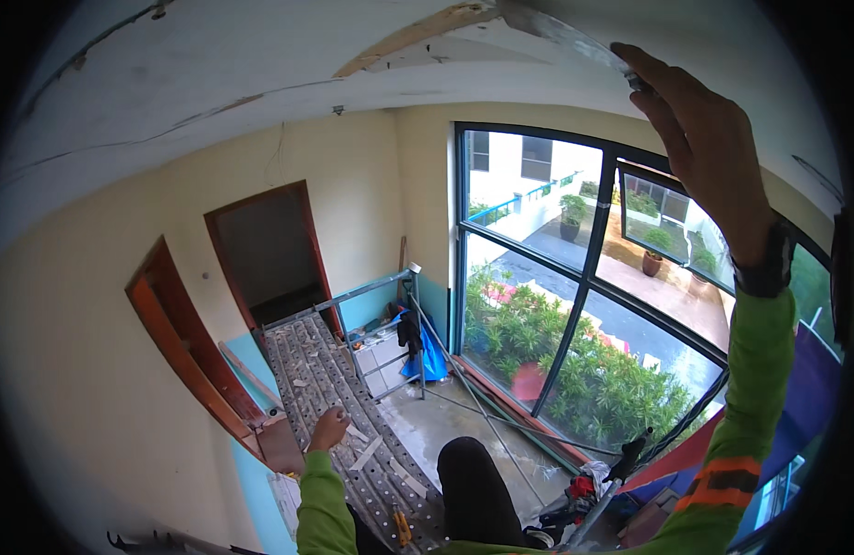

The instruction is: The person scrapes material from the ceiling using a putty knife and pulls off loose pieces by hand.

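Reaching overhead, the right hand (718, 139) touches the near end of a pale strip (575, 39) whose long axis runs leftward along the broken ceiling (214, 55), the left hand (329, 430) curled well apart, low over the metal platform (297, 356), either grip unclear.

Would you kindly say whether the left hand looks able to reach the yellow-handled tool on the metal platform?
Probably yes: the left hand is at the same metal platform, and nothing visible covers the yellow-handled tool, though whether the hand is free is unclear.
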Motion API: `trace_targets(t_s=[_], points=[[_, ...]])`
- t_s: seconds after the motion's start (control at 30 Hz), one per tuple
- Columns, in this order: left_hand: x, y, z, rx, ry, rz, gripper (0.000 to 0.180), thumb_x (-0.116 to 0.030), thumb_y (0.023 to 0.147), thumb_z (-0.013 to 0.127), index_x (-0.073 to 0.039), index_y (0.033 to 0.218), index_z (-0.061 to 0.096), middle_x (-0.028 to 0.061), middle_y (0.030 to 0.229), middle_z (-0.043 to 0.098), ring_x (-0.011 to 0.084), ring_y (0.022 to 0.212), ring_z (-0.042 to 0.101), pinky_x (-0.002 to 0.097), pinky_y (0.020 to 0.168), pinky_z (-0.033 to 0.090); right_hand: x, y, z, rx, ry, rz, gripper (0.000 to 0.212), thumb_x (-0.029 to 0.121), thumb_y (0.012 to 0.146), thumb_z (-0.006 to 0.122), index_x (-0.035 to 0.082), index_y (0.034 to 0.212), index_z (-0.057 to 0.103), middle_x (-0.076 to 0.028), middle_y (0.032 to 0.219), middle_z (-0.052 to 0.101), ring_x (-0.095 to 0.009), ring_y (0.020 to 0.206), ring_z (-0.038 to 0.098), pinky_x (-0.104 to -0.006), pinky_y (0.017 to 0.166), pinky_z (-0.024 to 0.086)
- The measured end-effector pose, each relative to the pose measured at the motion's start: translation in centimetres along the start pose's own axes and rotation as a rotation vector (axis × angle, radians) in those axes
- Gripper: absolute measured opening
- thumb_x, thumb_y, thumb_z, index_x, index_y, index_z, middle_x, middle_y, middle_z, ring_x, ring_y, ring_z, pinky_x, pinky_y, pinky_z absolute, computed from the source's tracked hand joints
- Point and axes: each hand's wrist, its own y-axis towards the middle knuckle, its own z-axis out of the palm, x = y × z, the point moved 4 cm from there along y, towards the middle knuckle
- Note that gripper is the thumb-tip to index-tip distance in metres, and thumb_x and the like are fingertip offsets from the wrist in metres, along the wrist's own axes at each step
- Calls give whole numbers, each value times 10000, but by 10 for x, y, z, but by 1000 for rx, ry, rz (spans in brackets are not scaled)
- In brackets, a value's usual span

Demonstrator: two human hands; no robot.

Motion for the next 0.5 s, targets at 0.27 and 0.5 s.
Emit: trace_targets(t_s=[0.27,0.5], points=[[-32,-15,4,406,121,-64,568,-387,887,609,-41,1326,506,183,1240,592,319,1144,569,411,959,447,-2,1,19,-308,-26,-108,258,186,921,614,118,1170,594,-89,904,666,-249,670,659,-322,573,529],[-13,-18,-13,305,7,-106,541,-372,866,641,-24,1269,546,220,1244,588,353,1136,579,420,945,461,-4,-4,40,-337,87,-15,270,158,914,623,109,1176,581,-82,905,667,-240,657,665,-313,552,528]])
